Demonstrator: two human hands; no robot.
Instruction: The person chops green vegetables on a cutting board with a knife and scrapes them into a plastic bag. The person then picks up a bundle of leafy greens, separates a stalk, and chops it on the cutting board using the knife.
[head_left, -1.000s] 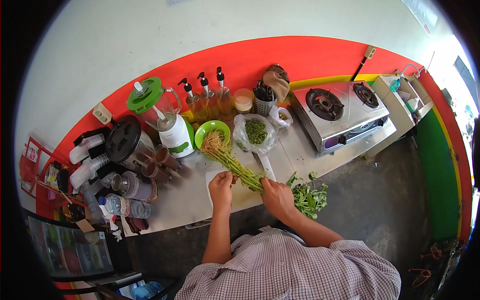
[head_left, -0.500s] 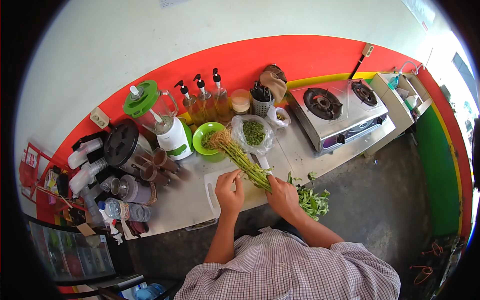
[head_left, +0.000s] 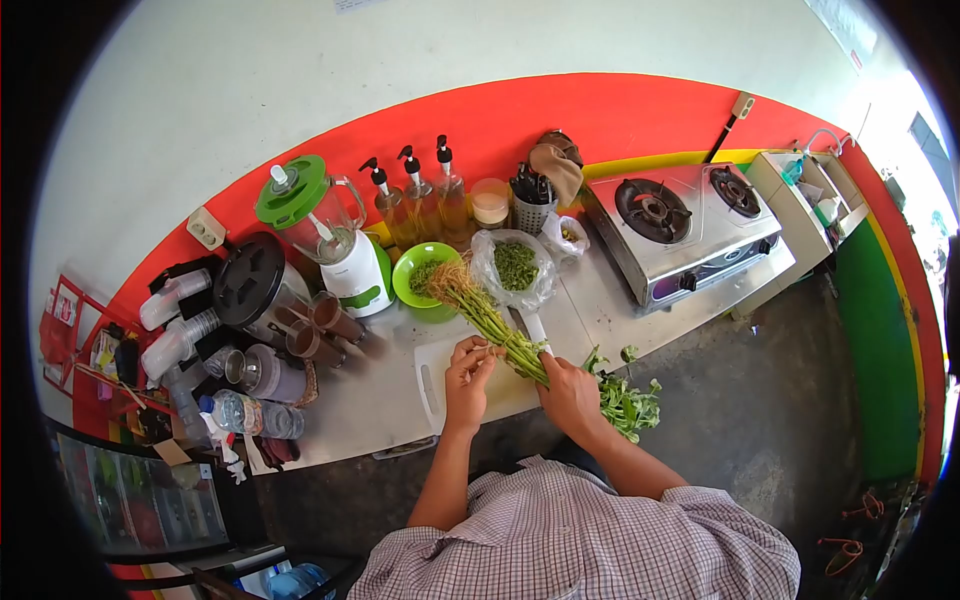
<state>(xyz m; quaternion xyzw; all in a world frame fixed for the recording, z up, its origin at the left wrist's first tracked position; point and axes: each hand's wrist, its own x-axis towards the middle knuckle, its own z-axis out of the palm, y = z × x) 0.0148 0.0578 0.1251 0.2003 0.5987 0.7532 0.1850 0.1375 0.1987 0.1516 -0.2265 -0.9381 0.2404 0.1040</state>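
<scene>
A bundle of leafy green stems (head_left: 495, 325) with pale brown roots is gripped by my right hand (head_left: 572, 398). Its roots point up and left over the rim of a green bowl (head_left: 421, 308) holding chopped greens, and its leaves (head_left: 628, 405) hang past the counter's front edge. My left hand (head_left: 468, 380) is closed beside the stems, fingertips pinched; what is between them is too small to name. Below the hands lies a white cutting board (head_left: 432, 365). A knife with a white handle (head_left: 534, 325) lies partly behind the bundle. Chopped greens fill a plastic bag (head_left: 514, 268).
A blender (head_left: 352, 275), pump bottles (head_left: 422, 205), brown cups (head_left: 333, 318) and a water bottle (head_left: 250, 416) stand on the left and back of the counter (head_left: 380, 410). A gas stove (head_left: 690, 235) is at the right, beside a sink unit (head_left: 805, 195).
The root end of the bundle has swung right, uncovering the chopped greens in the bowl. My left hand has shifted right along the stems, and its fingers have closed again.
</scene>
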